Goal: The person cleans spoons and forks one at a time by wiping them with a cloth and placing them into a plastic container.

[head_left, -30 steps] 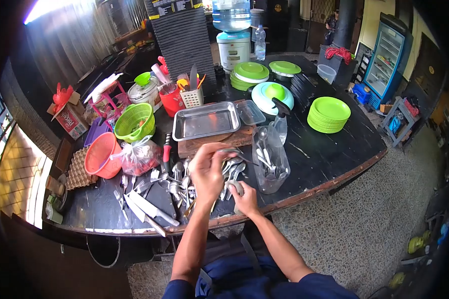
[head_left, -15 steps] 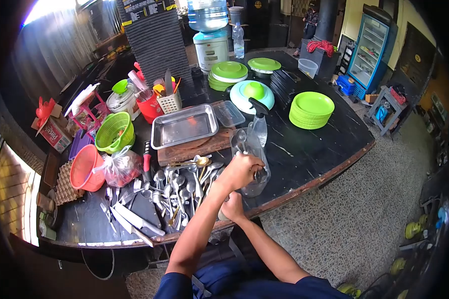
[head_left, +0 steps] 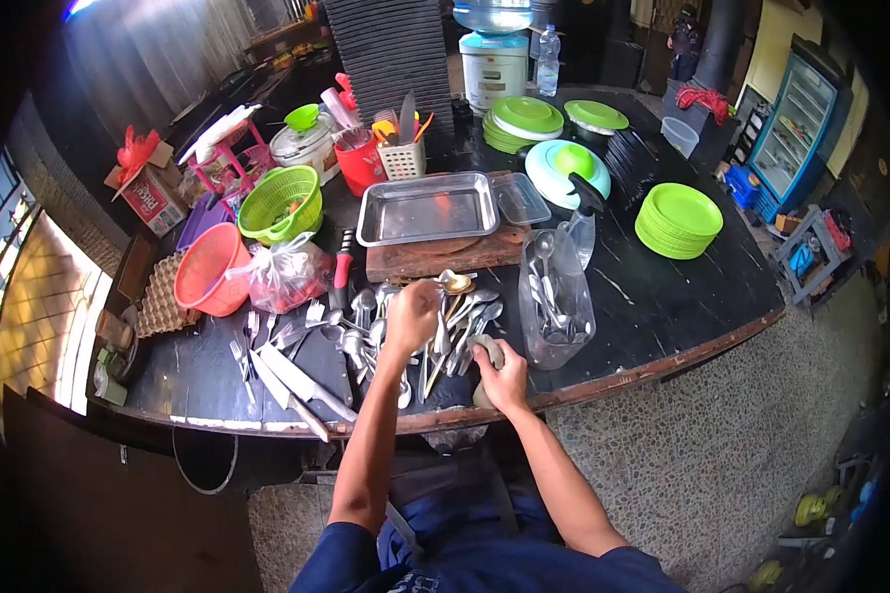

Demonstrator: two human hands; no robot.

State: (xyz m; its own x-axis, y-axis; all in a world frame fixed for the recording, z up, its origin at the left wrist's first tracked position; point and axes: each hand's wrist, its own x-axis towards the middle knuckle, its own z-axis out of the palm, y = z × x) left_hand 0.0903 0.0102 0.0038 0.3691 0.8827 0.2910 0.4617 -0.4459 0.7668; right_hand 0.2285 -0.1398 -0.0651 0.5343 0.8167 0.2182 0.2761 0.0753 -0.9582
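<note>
My left hand [head_left: 412, 314] is over the pile of spoons [head_left: 457, 326] on the black table, its fingers curled. What it pinches, if anything, is hidden behind the hand. My right hand [head_left: 505, 378] is closed around a greyish cloth [head_left: 488, 349] at the pile's right side, close to the table's front edge. To the right of the hands lies a clear plastic container [head_left: 570, 346] with several spoons [head_left: 547, 287] inside.
Knives [head_left: 302, 378] and forks [head_left: 237, 354] lie left of the pile. Behind it, a metal tray [head_left: 427, 210] rests on a wooden board [head_left: 445, 259]. A spray bottle [head_left: 583, 232], green plates [head_left: 679, 222], a red basket [head_left: 205, 272] and a green basket [head_left: 280, 203] stand around.
My left hand has moved left from above the clear container to the spoon pile. My right hand still grips the cloth, now more in view. The camera view has shifted.
</note>
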